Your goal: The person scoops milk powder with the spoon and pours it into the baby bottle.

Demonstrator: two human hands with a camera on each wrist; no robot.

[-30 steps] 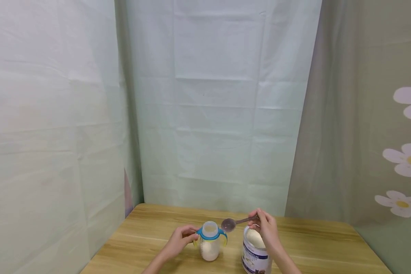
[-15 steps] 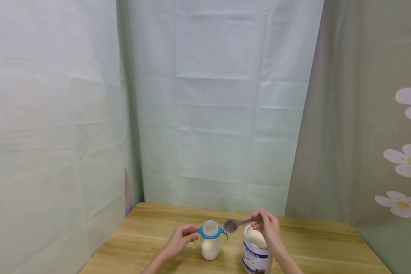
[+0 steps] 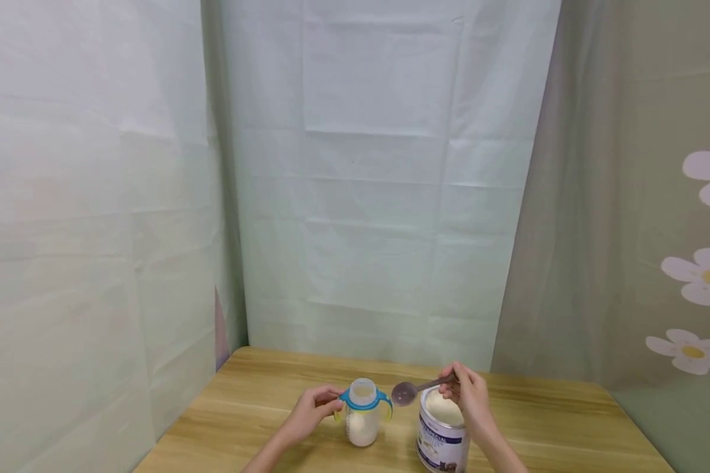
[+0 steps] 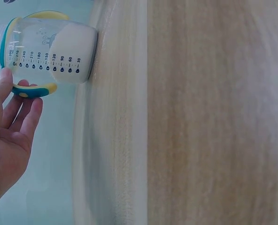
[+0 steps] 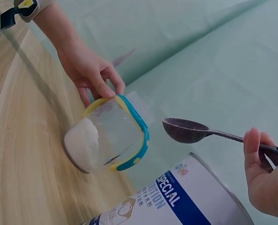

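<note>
A clear baby bottle [image 3: 362, 420] with a blue-and-yellow two-handled collar stands upright and uncapped on the table. White powder fills its lower part, as the left wrist view shows. My left hand [image 3: 313, 414] pinches one handle [image 4: 34, 90] between thumb and fingers. In my right hand [image 3: 467, 397] is the handle of a dark, speckled measuring spoon [image 5: 186, 130]. Its bowl hangs between the bottle and the can, above the table; no heap of powder shows in it. Below the right hand stands an open milk powder can [image 3: 440, 443] with pale powder inside.
The wood-grain table [image 3: 260, 381] has a rounded far left corner. Pale cloth curtains [image 3: 378, 230] hang behind it and on both sides; the right one bears printed white flowers [image 3: 704, 276].
The measuring spoon and my right hand have shifted slightly right, away from the bottle and toward the can. My left hand keeps its hold on the bottle handle.
</note>
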